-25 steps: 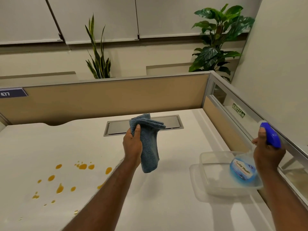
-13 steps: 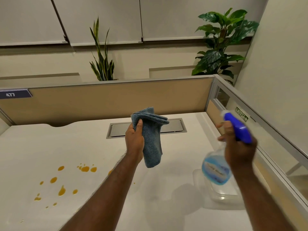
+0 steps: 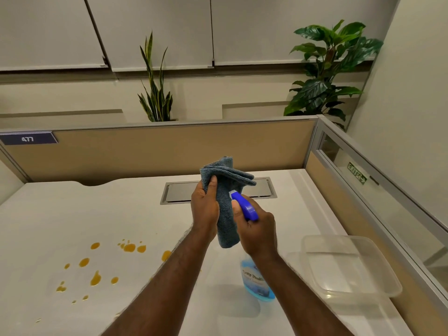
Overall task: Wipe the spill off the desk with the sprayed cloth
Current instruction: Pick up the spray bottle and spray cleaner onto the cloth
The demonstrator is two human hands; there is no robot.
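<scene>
My left hand (image 3: pixel 204 209) holds a folded blue cloth (image 3: pixel 226 190) upright above the middle of the white desk (image 3: pixel 72 214). My right hand (image 3: pixel 258 231) grips a spray bottle (image 3: pixel 257 282) of blue liquid, and its blue nozzle head (image 3: pixel 244 208) points at the cloth from close by. Orange spill drops (image 3: pixel 97 275) are scattered on the desk at the lower left, partly hidden behind my left forearm.
A clear plastic container (image 3: pixel 349 265) sits on its lid at the right, near the glass partition (image 3: pixel 388 190). A metal cable hatch (image 3: pixel 179 192) lies at the desk's back, in front of the tan divider panel (image 3: pixel 157 154). Plants stand behind the divider.
My right hand has lifted the spray bottle out of the container and swung it left, up to the cloth. The left hand has kept the cloth held up.
</scene>
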